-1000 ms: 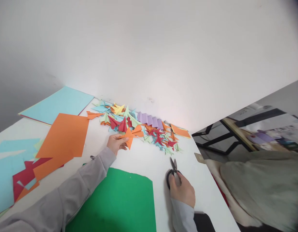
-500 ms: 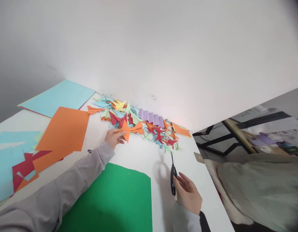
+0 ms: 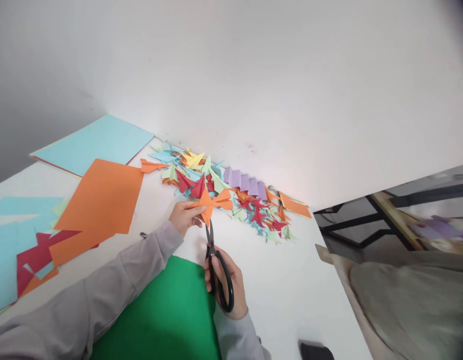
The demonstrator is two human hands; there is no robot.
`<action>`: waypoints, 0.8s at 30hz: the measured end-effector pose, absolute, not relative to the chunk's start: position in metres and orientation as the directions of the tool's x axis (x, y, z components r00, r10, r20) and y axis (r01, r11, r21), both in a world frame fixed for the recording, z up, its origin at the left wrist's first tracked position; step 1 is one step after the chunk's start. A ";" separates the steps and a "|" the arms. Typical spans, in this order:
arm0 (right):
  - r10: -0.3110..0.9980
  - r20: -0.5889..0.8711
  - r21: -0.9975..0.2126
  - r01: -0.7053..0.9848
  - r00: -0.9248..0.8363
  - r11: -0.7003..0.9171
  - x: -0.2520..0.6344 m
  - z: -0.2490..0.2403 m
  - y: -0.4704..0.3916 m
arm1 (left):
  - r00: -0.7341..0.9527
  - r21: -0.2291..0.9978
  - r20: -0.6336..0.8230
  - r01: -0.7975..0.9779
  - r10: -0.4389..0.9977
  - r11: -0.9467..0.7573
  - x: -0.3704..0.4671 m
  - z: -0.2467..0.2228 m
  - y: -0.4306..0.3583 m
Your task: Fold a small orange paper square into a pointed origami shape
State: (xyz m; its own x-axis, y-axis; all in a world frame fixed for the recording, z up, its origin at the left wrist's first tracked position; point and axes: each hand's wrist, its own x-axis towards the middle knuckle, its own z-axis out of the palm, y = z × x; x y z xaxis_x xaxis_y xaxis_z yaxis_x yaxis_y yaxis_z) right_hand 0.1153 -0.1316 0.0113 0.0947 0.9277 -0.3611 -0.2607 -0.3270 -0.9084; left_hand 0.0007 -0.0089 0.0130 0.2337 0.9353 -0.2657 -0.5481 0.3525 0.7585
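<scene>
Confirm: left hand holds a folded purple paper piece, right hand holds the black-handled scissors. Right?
One thing off: the folded paper piece in the left hand is orange, not purple, as the head view shows. The right hand does hold the black-handled scissors. The purple item is the pleated strip lying by the wall.

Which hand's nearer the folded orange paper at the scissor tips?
Left: left hand grips the folded orange paper at its left side; right hand, holding scissors, is below it in the picture.
</scene>
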 end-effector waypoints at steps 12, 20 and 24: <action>0.942 -0.304 -0.941 -0.198 0.140 -0.274 0.114 0.001 -0.135 | 0.251 0.761 -0.256 -0.544 0.934 0.355 0.004 0.010 -0.010; 0.948 -0.283 -0.952 -0.161 0.147 -0.259 0.113 0.002 -0.134 | 0.238 0.764 -0.261 -0.542 0.936 0.351 0.004 0.011 -0.011; 0.953 -0.272 -0.958 -0.138 0.137 -0.253 0.113 0.005 -0.133 | 0.221 0.771 -0.262 -0.537 0.939 0.342 0.005 0.011 -0.012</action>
State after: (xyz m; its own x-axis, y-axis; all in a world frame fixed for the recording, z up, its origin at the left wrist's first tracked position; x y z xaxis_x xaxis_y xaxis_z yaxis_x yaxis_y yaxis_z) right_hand 0.1132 -0.1327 0.0050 0.1366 0.9527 -0.2716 -0.1378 -0.2532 -0.9575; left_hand 0.0050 -0.0115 0.0107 0.2211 0.9393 -0.2622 -0.5371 0.3417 0.7712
